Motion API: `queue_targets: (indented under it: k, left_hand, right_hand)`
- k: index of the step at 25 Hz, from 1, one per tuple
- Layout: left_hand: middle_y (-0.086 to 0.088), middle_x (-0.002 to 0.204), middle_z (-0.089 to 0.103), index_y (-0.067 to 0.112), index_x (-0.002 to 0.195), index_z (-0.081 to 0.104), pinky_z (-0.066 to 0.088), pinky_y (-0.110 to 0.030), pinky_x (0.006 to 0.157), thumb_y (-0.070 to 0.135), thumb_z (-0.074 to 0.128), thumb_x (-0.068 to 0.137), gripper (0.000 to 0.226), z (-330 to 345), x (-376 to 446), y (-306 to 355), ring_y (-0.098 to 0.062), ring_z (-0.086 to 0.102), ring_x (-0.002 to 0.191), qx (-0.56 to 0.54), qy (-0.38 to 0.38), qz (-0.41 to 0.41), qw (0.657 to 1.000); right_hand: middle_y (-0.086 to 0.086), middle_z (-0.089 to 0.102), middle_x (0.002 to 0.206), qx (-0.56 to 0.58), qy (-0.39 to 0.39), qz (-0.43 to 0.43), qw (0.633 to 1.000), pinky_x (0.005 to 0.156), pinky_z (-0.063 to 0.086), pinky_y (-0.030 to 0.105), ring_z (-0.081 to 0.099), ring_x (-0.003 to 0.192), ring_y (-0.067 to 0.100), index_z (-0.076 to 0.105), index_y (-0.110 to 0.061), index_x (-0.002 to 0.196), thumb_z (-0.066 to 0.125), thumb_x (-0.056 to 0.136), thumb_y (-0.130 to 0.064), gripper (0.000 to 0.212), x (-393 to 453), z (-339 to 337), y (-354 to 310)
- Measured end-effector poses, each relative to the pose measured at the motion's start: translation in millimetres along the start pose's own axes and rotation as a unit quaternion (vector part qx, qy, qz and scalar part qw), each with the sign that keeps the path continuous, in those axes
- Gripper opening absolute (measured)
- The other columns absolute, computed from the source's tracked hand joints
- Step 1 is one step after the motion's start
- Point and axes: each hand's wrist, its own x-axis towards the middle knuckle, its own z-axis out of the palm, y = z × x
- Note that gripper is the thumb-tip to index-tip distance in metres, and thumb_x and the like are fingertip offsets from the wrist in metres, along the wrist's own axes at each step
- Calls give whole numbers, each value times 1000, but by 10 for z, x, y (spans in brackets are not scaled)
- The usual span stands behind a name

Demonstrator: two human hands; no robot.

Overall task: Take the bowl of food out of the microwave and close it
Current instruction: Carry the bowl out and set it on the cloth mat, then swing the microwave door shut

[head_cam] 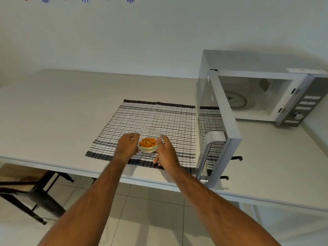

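A small clear glass bowl (148, 139) with orange food pieces sits over the striped cloth (159, 118) on the table. My left hand (126, 145) grips its left side and my right hand (164, 150) grips its right side. The microwave (266, 89) stands at the right on the table. Its door (215, 121) is swung wide open toward me, just right of my right hand. The cavity holds only the glass turntable (235, 100).
The white table's front edge (53, 164) runs below my wrists. A dark-framed chair (26, 189) stands under the table at the left. The wall rises right behind the table.
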Motion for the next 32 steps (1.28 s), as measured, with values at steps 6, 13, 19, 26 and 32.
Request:
queue_targets:
  k: [6, 13, 19, 26, 32]
  left_hand:
    - [-9, 66, 71, 4, 88, 75, 44, -23, 46, 39, 49, 110, 49, 55, 137, -169, -17, 62, 53, 8, -27, -28, 999]
    - [-14, 99, 80, 8, 122, 73, 61, -32, 62, 40, 49, 110, 41, 59, 94, -228, -25, 76, 80, 39, -19, -11, 999]
    - [-2, 77, 62, 23, 121, 63, 54, -39, 61, 28, 59, 106, 16, -18, -150, 18, -11, 57, 64, -42, 124, 120, 984]
    - [10, 103, 79, 28, 119, 72, 58, -17, 83, 47, 58, 101, 29, 362, -784, 954, -5, 75, 100, -183, -231, 270, 917]
    - [-14, 109, 79, 5, 118, 78, 61, -25, 87, 42, 66, 95, 46, 624, -1058, 1217, -25, 77, 104, -206, -313, 296, 878]
  right_hand:
    - [-6, 73, 102, 17, -3, 24, 1000, 36, 43, 19, 60, 40, 11, 45, -27, 154, 35, 114, -40, 44, 30, 32, 53]
    - [-1, 67, 104, 43, -26, 69, 996, 43, 48, 20, 63, 62, 15, 30, -28, 162, 38, 112, -47, 54, -64, -52, -96]
    - [-6, 57, 78, 8, 10, 29, 1000, 68, 47, 32, 59, 74, 16, 33, -25, 147, 44, 110, -50, 46, -314, -179, -90]
    - [4, 65, 111, 51, 26, 19, 998, 86, 53, 36, 69, 105, 32, 39, -28, 140, 43, 114, -28, 26, -530, -317, -49]
    - [1, 66, 111, -103, -42, 17, 994, 75, 50, 21, 59, 82, 10, 49, -10, 148, 43, 90, -64, 79, -714, -638, 152]
